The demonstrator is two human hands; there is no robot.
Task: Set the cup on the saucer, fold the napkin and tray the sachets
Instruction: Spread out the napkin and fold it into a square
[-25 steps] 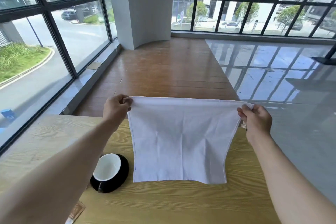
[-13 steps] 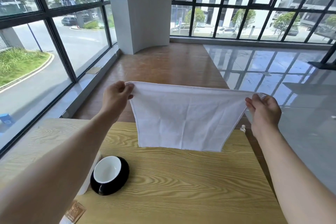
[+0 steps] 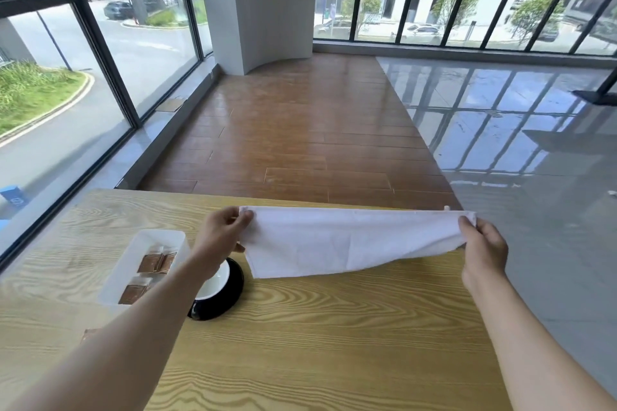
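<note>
A white cloth napkin (image 3: 347, 240) stretches between both hands over the far part of the wooden table (image 3: 317, 327), its lower edge hanging close to the tabletop. My left hand (image 3: 222, 230) pinches its left top corner. My right hand (image 3: 484, 248) pinches the right top corner. A white cup (image 3: 215, 282) sits on a black saucer (image 3: 223, 300) just below my left forearm, which covers part of both. To the left stands a white tray (image 3: 133, 264) holding several brown sachets (image 3: 157, 262). Another brown sachet (image 3: 88, 334) lies on the table near the tray's front.
The table's far edge runs just behind the napkin, with wooden and glossy tiled floor beyond. Tall windows line the left and far sides, and a white pillar stands at the back.
Both hands have lowered the napkin from up in the air toward the table. The view has tilted down, so the tray with sachets now shows at the left.
</note>
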